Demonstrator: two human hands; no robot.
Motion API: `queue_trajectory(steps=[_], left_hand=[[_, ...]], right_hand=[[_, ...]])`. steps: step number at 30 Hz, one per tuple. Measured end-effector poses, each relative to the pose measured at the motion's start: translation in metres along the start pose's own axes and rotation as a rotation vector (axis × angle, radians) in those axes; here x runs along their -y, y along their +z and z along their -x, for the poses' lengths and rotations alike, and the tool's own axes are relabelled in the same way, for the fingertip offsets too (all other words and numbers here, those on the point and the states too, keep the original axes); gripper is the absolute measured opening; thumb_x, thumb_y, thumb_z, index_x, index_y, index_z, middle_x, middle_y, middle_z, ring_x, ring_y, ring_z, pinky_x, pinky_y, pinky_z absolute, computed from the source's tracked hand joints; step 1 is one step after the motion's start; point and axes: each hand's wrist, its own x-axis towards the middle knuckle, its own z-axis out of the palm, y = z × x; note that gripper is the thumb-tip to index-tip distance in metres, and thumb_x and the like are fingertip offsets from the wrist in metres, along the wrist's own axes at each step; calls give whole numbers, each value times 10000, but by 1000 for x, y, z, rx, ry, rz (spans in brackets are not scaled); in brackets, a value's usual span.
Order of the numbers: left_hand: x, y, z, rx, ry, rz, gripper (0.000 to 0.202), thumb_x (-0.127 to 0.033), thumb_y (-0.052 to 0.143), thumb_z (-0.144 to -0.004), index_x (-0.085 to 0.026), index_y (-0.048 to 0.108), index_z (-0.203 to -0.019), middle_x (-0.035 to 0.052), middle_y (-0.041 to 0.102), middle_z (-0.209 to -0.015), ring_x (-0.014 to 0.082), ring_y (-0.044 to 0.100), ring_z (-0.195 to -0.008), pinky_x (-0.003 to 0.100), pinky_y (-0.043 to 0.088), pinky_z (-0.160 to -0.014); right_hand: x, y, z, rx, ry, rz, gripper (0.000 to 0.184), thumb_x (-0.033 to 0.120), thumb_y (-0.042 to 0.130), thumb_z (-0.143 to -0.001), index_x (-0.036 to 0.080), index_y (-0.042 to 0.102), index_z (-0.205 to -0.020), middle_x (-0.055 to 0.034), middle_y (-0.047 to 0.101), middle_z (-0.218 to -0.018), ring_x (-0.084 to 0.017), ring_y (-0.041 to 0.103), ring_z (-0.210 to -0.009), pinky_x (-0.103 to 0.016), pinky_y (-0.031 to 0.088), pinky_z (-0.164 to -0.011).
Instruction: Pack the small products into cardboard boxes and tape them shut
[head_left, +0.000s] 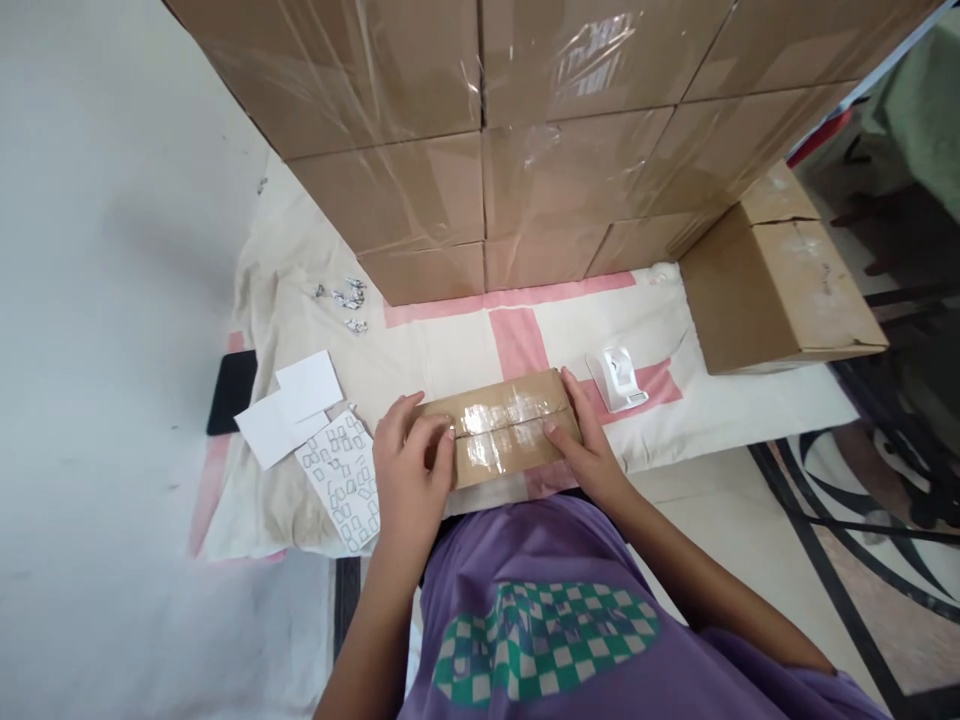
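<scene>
A small brown cardboard box lies on the cloth-covered surface right in front of me, with shiny clear tape along its middle seam. My left hand grips the box's left end, fingers curled over it. At the opposite end, my right hand holds the box with the thumb on top and the fingers along the far side. Just beyond my right hand stands a white tape dispenser. Beside my left hand lies a sheet with small drawn rectangles.
A wall of large taped cartons rises behind the box. Another carton sits at the right. Blank white papers, a black phone and crumpled silvery bits are on the left, near a white wall.
</scene>
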Motion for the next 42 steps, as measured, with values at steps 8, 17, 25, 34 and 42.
queue_trajectory(steps=[8, 17, 25, 34, 42], left_hand=[[-4, 8, -7, 107, 54, -106, 414, -193, 478, -978, -315, 628, -1343, 48, 592, -1468, 323, 430, -1466, 620, 301, -1211], [13, 12, -30, 107, 137, -24, 388, -235, 516, -967, -292, 644, -1330, 49, 653, -1399, 306, 456, -1451, 586, 345, -1208], [17, 14, -27, 82, 191, -1, 372, -232, 519, -973, -250, 663, -1316, 72, 655, -1392, 294, 456, -1447, 546, 360, -1215], [17, 14, -29, 81, 198, 15, 419, -223, 519, -962, -269, 623, -1365, 55, 655, -1385, 286, 469, -1432, 524, 369, -1217], [17, 14, -29, 74, 197, 30, 429, -205, 531, -952, -277, 617, -1366, 49, 660, -1373, 279, 471, -1430, 514, 375, -1216]], right_hand=[[-23, -59, -13, -466, -268, 192, 318, 461, 552, -993, 254, 701, -1183, -98, 687, -1252, -274, 629, -1196, -480, 490, -1067], [-44, -165, -51, -139, 353, 289, 652, 703, 373, -978, 190, 767, -895, -96, 764, -1129, -244, 665, -963, -350, 490, -857], [-21, -168, -65, -78, 586, 141, 491, 531, 506, -992, 149, 747, -800, -79, 683, -771, -112, 461, -569, -243, 318, -494], [-14, -155, -68, -82, 738, -86, 187, 208, 700, -848, 136, 626, -692, 3, 499, -577, -64, 419, -427, -188, 262, -338], [-14, -136, -58, -229, 630, 28, 184, 166, 718, -835, 167, 593, -700, -55, 650, -645, -194, 704, -561, -229, 509, -391]])
